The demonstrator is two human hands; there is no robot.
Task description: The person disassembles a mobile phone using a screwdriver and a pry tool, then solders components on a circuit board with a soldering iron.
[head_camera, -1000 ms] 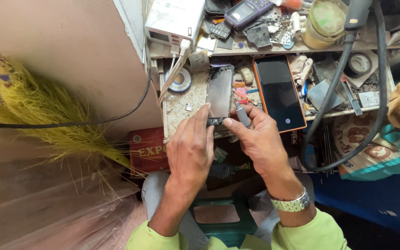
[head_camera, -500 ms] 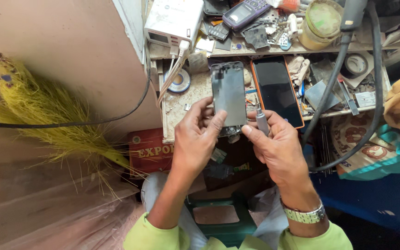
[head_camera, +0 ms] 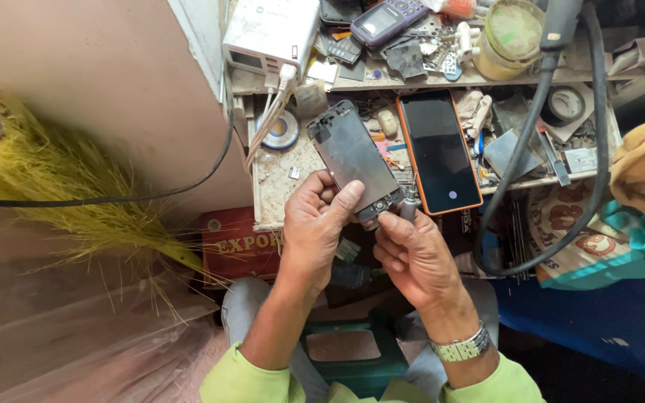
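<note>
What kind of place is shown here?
Probably a small phone repair stall: the left hand holds a bare phone screen panel, an orange-cased smartphone lies on the cluttered workbench, with old handsets above.

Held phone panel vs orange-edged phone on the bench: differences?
The phone panel is held tilted in the left hand; the orange-edged phone lies flat on the bench. The panel looks grey and bare-framed, the phone glossy black and larger. Both are flat rectangles.
</note>
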